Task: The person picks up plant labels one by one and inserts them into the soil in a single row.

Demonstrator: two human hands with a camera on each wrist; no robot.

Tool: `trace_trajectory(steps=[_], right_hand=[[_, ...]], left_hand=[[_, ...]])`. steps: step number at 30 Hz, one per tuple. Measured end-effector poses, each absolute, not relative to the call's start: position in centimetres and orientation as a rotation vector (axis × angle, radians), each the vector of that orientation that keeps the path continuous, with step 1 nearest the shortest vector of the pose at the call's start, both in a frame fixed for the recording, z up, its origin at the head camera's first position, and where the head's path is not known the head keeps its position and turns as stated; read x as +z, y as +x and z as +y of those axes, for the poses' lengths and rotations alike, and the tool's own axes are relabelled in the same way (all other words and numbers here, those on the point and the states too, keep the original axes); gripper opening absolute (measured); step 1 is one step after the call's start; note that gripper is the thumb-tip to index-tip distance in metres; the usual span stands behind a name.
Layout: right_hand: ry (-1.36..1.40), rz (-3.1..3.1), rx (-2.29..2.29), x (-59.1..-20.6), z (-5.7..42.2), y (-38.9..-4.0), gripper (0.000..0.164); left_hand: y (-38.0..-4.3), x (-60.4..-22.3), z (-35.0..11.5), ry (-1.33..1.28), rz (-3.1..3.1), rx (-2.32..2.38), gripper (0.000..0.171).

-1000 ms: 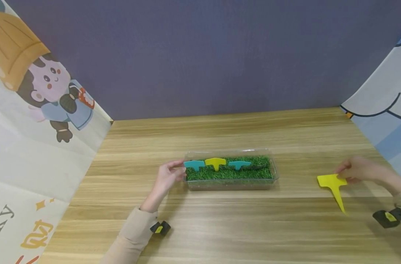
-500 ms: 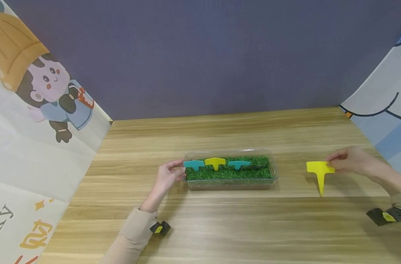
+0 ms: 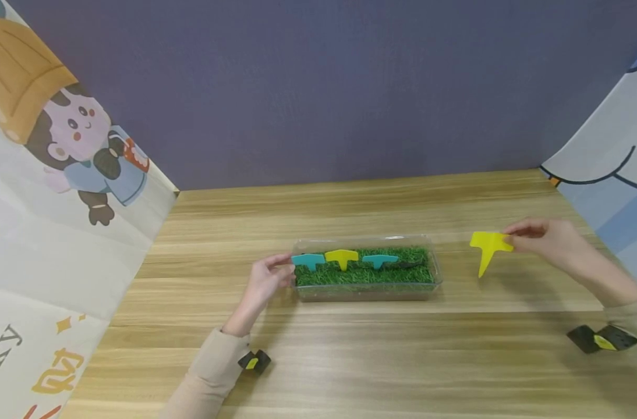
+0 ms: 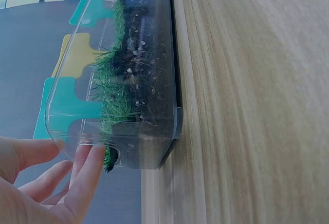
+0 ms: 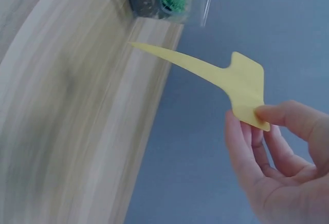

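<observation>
A clear plastic box (image 3: 368,294) holds green artificial grass (image 3: 371,278) over dark soil. In a row in the grass stand a left teal plant label (image 3: 309,260), a yellow plant label (image 3: 342,257) and a right teal plant label (image 3: 379,259). My left hand (image 3: 265,280) holds the box's left end, thumb at the rim and fingers against the end wall in the left wrist view. To the right of the box, my right hand (image 3: 549,238) pinches another T-shaped yellow plant label (image 5: 244,88) by one corner of its head. Its pointed stem slants down, above the table.
The box stands on a wood-grain table (image 3: 318,355) before a dark blue-grey panel (image 3: 318,93). Cartoon-printed sheets hang at the left (image 3: 51,233) and right (image 3: 622,169). A black band with a yellow mark sits at each wrist.
My right hand has moved left and away from me with the yellow plant label, towards the box. The label's stem has swung to slant down-left. My left hand and the box have stayed put.
</observation>
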State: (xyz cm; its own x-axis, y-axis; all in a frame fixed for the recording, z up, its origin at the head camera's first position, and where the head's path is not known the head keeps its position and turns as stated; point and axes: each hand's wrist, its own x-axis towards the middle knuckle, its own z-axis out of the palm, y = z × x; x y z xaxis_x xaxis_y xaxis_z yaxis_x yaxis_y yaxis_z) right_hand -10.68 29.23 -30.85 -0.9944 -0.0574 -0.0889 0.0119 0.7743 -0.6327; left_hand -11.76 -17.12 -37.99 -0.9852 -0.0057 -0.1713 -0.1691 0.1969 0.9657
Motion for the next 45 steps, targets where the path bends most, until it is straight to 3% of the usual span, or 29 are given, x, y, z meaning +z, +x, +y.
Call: trace_trajectory(steps=[16, 26, 45], right_hand=[[-0.016, 3.037, -1.118, -29.0, 25.6, -10.0, 0.039], [-0.152, 3.016, -1.219, -28.7, 23.8, -10.0, 0.027], [-0.336, 2.987, -1.271, -29.9, 20.4, -10.6, 0.019]], left_hand=[[-11.8, -38.0, -17.1, -0.156, 2.323, 1.912, 0.035], [-11.8, -38.0, -17.1, -0.159, 2.321, 1.918, 0.035], [-11.7, -38.0, -17.2, -0.166, 2.325, 1.906, 0.036]])
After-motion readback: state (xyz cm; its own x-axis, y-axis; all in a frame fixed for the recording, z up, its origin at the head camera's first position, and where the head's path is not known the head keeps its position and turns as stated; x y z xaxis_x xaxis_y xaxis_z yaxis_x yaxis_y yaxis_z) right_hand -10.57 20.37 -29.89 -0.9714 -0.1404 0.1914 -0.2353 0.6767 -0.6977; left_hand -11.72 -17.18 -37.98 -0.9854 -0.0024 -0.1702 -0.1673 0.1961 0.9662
